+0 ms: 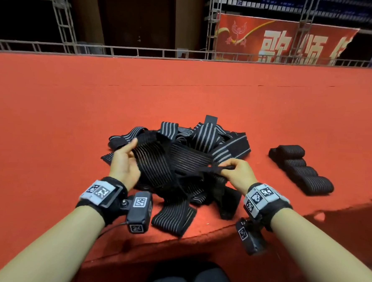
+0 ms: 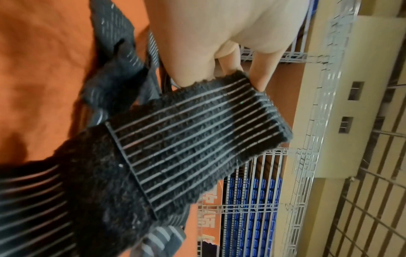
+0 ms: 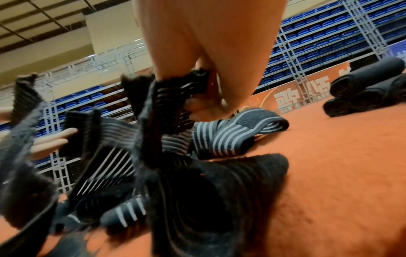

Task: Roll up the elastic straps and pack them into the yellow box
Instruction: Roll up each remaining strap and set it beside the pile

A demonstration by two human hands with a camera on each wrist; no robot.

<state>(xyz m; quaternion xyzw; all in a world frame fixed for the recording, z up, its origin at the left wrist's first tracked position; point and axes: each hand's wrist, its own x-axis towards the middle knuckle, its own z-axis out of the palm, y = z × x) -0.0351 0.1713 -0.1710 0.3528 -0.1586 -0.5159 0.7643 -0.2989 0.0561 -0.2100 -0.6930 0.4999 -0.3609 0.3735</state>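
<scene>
The left hand [image 1: 125, 163] pinches one end of a strap [image 1: 175, 162], fingers curled round it, above the loose pile [image 1: 202, 137] on the red floor [image 1: 52, 111]. The right hand [image 1: 237, 172] grips the other end. Finished rolls [image 1: 301, 169] lie further right (no yellow box visible). Probably untangling; rolling likely comes next.

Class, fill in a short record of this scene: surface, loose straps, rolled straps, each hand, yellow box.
Surface: red carpet
Loose straps: tangled pile in front of the person
Rolled straps: row of rolls right of the pile
Left hand: holds one end of a strap
Right hand: pinches the other end of that strap
Yellow box: not in view
</scene>
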